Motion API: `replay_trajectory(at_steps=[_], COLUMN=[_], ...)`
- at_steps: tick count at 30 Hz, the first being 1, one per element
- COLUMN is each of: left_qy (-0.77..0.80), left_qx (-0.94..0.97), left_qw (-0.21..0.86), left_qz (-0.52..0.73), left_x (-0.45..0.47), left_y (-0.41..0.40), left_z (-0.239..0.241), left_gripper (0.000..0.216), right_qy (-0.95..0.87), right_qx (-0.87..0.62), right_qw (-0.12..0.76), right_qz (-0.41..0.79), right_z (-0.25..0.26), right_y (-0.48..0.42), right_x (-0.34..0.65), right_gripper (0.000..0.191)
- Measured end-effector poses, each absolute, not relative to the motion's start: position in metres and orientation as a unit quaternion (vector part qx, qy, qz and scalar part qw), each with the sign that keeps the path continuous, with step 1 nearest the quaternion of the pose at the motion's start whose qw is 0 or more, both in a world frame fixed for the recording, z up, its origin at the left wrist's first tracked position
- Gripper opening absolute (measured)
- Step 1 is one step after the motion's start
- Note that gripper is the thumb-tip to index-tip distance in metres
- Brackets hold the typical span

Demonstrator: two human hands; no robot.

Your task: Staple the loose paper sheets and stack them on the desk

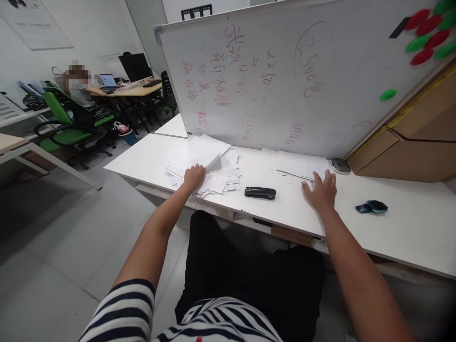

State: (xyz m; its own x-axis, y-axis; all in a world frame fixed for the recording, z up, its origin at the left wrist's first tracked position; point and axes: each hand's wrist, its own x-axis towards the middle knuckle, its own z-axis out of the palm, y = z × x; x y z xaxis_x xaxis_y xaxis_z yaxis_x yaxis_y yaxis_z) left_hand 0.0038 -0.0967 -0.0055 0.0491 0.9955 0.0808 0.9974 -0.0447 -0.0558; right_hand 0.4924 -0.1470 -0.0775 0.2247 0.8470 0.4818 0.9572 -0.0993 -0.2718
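My left hand [194,176] rests on a loose pile of white papers [206,161] on the white table [392,228], its fingers curled down over the sheets. My right hand [321,190] lies flat on the table with fingers spread, its fingertips touching the near edge of a few white sheets [297,166]. A black stapler [260,192] lies on the table between my hands, touching neither.
A whiteboard [285,71] with red writing and coloured magnets leans along the table's back edge. A grey round object [340,165] and a dark blue item [371,207] lie to the right. Cardboard boxes [420,137] stand at right. Another person sits at a far desk [80,88].
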Motion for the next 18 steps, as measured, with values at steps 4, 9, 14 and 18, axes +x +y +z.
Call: replay_trajectory(at_steps=[4,9,14,18], left_qy=[-0.738,-0.737,-0.654,-0.664], left_qx=[-0.672,-0.67,-0.756,-0.746], left_qw=[0.046,0.042,-0.012,-0.019], left_qz=[-0.041,-0.075,0.016,0.038], left_x=[-0.003,-0.016,-0.015,-0.009], left_y=[-0.091,-0.072,-0.062,-0.06], left_z=[-0.003,0.012,0.015,0.015], left_gripper=[0.049,0.046,0.048,0.058], right_qy=[-0.614,-0.613,-0.613,-0.609], right_qx=[-0.732,-0.731,-0.727,-0.73], right_qw=[0.282,0.286,0.29,0.289], right_qz=[-0.094,-0.094,-0.111,-0.113], right_z=[-0.077,-0.081,-0.082,-0.081], right_y=[-0.147,-0.145,-0.145,-0.146], right_x=[0.494,0.496,0.497,0.495], right_gripper=[0.061,0.06,0.059,0.06])
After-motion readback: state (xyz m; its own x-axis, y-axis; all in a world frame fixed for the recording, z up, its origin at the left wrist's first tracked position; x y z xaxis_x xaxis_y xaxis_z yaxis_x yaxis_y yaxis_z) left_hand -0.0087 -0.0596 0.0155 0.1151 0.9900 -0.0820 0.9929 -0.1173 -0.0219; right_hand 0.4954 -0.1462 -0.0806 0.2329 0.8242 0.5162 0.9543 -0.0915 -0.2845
